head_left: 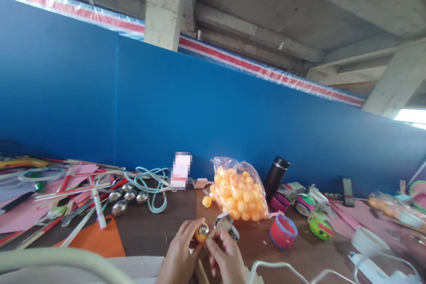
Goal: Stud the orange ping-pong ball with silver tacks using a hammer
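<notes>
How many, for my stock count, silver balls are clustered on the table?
5: back ball, left ball, middle ball, right ball, front ball, all left of the left hand; more may be hidden.

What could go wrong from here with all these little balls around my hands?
The orange-and-silver ball is held only by the fingers of your left hand, with your right hand close against it, so it might slip and roll. The loose orange ball beside the clear bag could roll if bumped. The silver balls sit unboxed and might scatter too.
</notes>
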Motion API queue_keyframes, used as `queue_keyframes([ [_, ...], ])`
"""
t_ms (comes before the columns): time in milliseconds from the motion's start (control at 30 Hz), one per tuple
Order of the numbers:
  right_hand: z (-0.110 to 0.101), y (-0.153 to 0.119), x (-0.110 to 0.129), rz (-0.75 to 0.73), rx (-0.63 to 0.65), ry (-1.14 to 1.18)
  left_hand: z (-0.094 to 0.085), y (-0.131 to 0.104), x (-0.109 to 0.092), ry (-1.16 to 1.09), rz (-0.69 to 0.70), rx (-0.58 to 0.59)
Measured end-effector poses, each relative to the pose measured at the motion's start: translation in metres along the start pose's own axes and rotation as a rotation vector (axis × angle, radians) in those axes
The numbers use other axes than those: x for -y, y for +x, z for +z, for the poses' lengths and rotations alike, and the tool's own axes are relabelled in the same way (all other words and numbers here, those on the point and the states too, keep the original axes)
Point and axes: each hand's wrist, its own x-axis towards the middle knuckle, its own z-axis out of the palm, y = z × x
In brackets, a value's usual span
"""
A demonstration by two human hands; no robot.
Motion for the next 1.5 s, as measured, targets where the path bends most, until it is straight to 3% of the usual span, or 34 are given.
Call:
queue_keyframes([
  [767,-0.002,0.003,-0.005,-0.012,0.013,0.038,0.001,-0.001,0.004,-0.014,-0.021,0.037],
  [1500,0.005,0.003,-0.012,-0.011,-0.033,0.205,-0.001,-0.004,0.002,0.114,0.020,0.014],
])
